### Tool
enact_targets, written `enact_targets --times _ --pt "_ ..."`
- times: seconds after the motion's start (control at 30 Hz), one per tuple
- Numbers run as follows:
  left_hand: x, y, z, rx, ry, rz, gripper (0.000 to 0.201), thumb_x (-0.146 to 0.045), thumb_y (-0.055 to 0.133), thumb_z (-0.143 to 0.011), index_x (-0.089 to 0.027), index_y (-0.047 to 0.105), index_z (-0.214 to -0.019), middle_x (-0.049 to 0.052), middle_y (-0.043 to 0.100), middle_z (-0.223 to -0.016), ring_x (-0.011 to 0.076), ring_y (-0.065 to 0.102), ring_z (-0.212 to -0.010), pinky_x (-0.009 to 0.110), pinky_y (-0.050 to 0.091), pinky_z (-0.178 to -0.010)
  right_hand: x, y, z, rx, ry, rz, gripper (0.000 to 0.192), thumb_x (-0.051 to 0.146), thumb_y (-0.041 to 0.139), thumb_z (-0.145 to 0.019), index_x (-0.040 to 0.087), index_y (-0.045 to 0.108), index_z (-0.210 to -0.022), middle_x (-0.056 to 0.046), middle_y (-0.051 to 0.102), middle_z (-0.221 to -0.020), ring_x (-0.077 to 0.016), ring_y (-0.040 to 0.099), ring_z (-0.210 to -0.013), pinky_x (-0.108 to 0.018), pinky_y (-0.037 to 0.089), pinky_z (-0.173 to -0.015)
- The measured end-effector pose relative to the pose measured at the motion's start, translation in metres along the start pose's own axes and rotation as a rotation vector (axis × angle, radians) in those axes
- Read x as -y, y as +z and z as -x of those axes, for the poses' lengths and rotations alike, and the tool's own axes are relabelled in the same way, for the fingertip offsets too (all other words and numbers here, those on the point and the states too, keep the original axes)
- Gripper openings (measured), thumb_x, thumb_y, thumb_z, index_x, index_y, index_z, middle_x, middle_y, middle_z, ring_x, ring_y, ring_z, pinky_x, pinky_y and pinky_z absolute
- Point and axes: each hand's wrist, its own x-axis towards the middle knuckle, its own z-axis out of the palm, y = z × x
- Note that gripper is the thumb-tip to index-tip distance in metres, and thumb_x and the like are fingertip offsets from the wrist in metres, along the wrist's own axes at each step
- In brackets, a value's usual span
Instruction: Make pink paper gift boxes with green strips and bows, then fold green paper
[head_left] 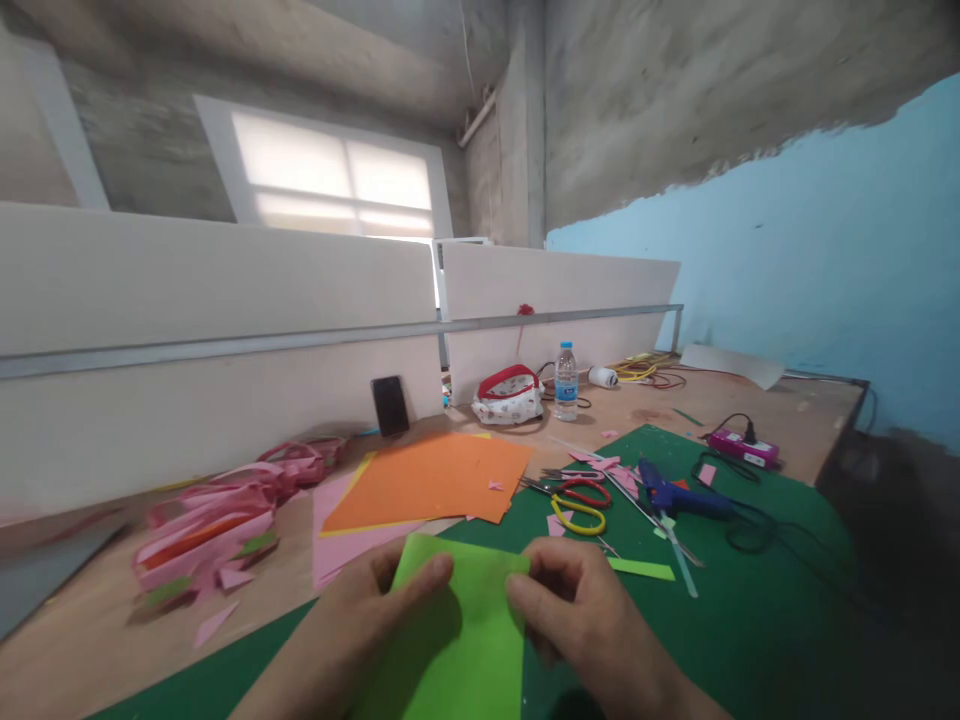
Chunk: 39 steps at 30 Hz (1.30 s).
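A light green sheet of paper (pixel 461 640) lies between both hands over the dark green cutting mat (pixel 720 620). My left hand (pixel 367 625) pinches its left side, thumb on top near the upper edge. My right hand (pixel 581 615) grips its right edge with thumb and fingers. Just beyond the sheet lie an orange paper sheet (pixel 435 480) on pink and yellow sheets, and two pairs of scissors, yellow-handled (pixel 579 513) and red-handled (pixel 589 491).
A blue glue gun (pixel 679 497) with its black cord lies on the mat at right, near a pink power strip (pixel 744 447). A pile of pink paper strips (pixel 217 520) sits left. A water bottle (pixel 566 381), pouch (pixel 508 397) and phone (pixel 390 405) stand by the white partition.
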Motion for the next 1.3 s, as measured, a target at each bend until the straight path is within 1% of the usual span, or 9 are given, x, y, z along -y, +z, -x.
enact_targets --times 0.17,0.3,0.53,0.73,0.83,0.93,1.03,1.17,1.3 --pt "0.000 -0.009 0.002 -0.020 -0.036 0.132 0.039 -0.053 0.076 -0.057 -0.018 0.068 -0.071 0.002 0.069 -0.058 0.0150 0.061 -0.052 0.023 0.045 -0.050 0.006 0.002 -0.003 -0.016 0.017 0.080 0.024 0.021 0.056 -0.074 0.018 0.047 -0.052 0.007 0.039 -0.042 -0.0065 0.040 -0.039 -0.019 0.028 -0.040" --pt "0.003 -0.016 -0.001 -0.050 -0.001 0.176 0.039 -0.050 0.078 -0.056 -0.018 0.072 -0.077 0.002 0.070 -0.063 0.0145 0.061 -0.055 0.022 0.045 -0.051 0.004 0.001 -0.007 -0.027 -0.016 0.090 0.023 0.024 0.057 -0.073 0.017 0.050 -0.053 0.006 0.040 -0.044 -0.0071 0.041 -0.040 -0.020 0.029 -0.041" --pt "0.007 -0.016 -0.006 -0.084 0.056 0.102 0.044 -0.055 0.074 -0.057 -0.018 0.073 -0.080 0.002 0.069 -0.062 0.0154 0.059 -0.059 0.024 0.044 -0.054 -0.007 0.000 -0.013 -0.079 -0.029 0.153 0.027 0.025 0.057 -0.073 0.017 0.047 -0.050 0.006 0.039 -0.045 -0.0068 0.039 -0.041 -0.020 0.027 -0.041" --pt "0.019 -0.022 -0.020 -0.100 0.058 -0.046 0.039 -0.049 0.079 -0.048 -0.016 0.072 -0.068 -0.002 0.059 -0.052 0.0091 0.047 -0.048 0.021 0.035 -0.048 -0.020 -0.007 -0.024 -0.161 -0.074 0.151 0.031 0.025 0.057 -0.075 0.018 0.042 -0.048 0.007 0.036 -0.042 -0.0061 0.036 -0.039 -0.020 0.027 -0.041" --pt "0.026 -0.026 -0.027 -0.090 0.032 -0.092 0.040 -0.051 0.078 -0.046 -0.016 0.070 -0.064 -0.001 0.057 -0.050 0.0115 0.048 -0.048 0.024 0.037 -0.048 -0.022 -0.010 -0.026 -0.134 -0.053 0.131 0.028 0.025 0.058 -0.074 0.018 0.045 -0.050 0.007 0.038 -0.042 -0.0065 0.039 -0.038 -0.020 0.030 -0.041" --pt "0.030 -0.030 -0.031 -0.096 0.008 -0.125 0.040 -0.051 0.077 -0.045 -0.016 0.066 -0.059 -0.001 0.055 -0.048 0.0114 0.045 -0.046 0.025 0.033 -0.046 -0.019 -0.009 -0.025 -0.043 -0.025 0.100 0.015 0.029 0.061 -0.073 0.016 0.057 -0.067 0.006 0.048 -0.051 -0.0076 0.044 -0.042 -0.020 0.034 -0.041" --pt "0.030 -0.031 -0.031 -0.083 -0.013 -0.153 0.038 -0.050 0.076 -0.046 -0.017 0.062 -0.054 -0.004 0.049 -0.045 0.0088 0.039 -0.042 0.023 0.027 -0.044 -0.019 -0.009 -0.024 -0.017 -0.015 0.137 0.019 0.032 0.060 -0.075 0.015 0.057 -0.065 0.005 0.048 -0.049 -0.0067 0.043 -0.040 -0.018 0.032 -0.039" --pt "0.027 -0.028 -0.027 -0.047 -0.030 -0.199 0.036 -0.048 0.074 -0.048 -0.017 0.057 -0.049 -0.006 0.044 -0.041 0.0064 0.031 -0.041 0.023 0.019 -0.044 -0.015 -0.031 -0.026 -0.021 -0.013 0.198 0.026 0.034 0.064 -0.072 0.014 0.058 -0.058 0.003 0.051 -0.047 -0.0069 0.044 -0.037 -0.019 0.031 -0.038" --pt "0.026 -0.023 -0.024 -0.011 -0.044 -0.257 0.034 -0.045 0.074 -0.049 -0.018 0.054 -0.044 -0.007 0.039 -0.037 0.0057 0.026 -0.038 0.024 0.013 -0.043 0.012 -0.063 -0.038 -0.250 -0.100 0.171 0.037 0.049 0.051 -0.082 0.014 0.063 -0.088 0.001 0.054 -0.064 -0.0073 0.045 -0.048 -0.019 0.034 -0.043"
